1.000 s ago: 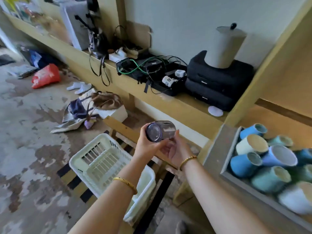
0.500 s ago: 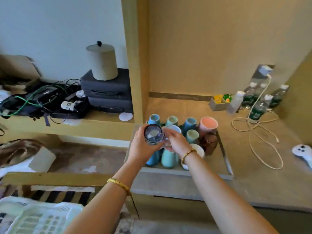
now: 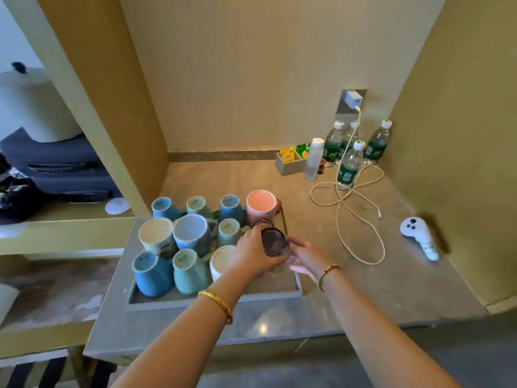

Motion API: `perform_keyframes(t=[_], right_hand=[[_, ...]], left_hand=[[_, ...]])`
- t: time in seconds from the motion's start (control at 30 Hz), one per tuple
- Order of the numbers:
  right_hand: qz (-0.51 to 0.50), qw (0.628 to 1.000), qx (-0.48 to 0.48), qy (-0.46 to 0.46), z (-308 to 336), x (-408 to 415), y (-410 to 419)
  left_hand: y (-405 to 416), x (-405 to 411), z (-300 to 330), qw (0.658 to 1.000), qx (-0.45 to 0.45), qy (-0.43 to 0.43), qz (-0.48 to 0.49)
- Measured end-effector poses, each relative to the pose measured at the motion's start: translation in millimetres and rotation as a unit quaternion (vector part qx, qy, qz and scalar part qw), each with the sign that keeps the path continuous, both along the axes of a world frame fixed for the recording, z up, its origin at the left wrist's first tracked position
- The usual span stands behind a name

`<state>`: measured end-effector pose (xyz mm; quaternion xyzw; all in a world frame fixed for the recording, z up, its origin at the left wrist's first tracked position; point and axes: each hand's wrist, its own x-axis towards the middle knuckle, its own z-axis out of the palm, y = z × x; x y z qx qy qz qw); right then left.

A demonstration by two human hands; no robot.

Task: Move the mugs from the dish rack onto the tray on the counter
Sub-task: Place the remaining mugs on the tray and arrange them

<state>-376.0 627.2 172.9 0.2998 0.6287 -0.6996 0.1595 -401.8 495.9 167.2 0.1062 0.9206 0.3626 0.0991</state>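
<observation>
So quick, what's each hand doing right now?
Left hand: fingers curled round the dark glass mug, holding it over the tray.
Right hand: open, fingers straight beside the mug; contact cannot be told.

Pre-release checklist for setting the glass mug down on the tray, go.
1. Hold: left hand grips the glass mug; ok.
2. Right hand at the mug's side, fingers spread; whether it carries any weight, cannot tell.
3. Mug over the tray, at its right end; ok.
4. Bare tray floor in front of the mug; ok.
5. Clearance to the white mug: left hand overlaps it; cannot tell.
6. Mug base touching the tray yet: hidden by the hands; cannot tell.
</observation>
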Motion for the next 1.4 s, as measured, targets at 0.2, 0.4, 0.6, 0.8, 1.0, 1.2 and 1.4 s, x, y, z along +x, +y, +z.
perform_keyframes(t=[0.2,0.4,0.6,0.8,1.0,1.2,1.4], right_hand=[[-0.121,0.970,-0.206,-0.051,-38,8,10],[-0.127,0.970,-0.185,-0.093,-46,3,3],[-0.105,0.974,-0.154,-0.126,-53,-11,1],[-0.047,0.985,-0.108,-0.123,-44,-23,-1],[0.030,0.995,-0.067,-0.072,-39,-27,0],[0.135,0.974,0.180,0.012,-43,-38,3],[0.205,0.936,0.276,0.077,-36,-58,-1]], left_hand=[[14,4,-28,0.994,-0.108,-0.022,-0.004],[21,2,-39,0.962,-0.271,0.021,-0.042],[19,-9,-41,0.941,-0.332,0.039,-0.055],[15,-9,-47,0.936,-0.338,0.068,-0.073],[9,-5,-52,0.926,-0.363,0.088,-0.058],[2,-10,-41,0.916,-0.378,0.071,-0.113],[-2,-15,-32,0.914,-0.373,0.067,-0.144]])
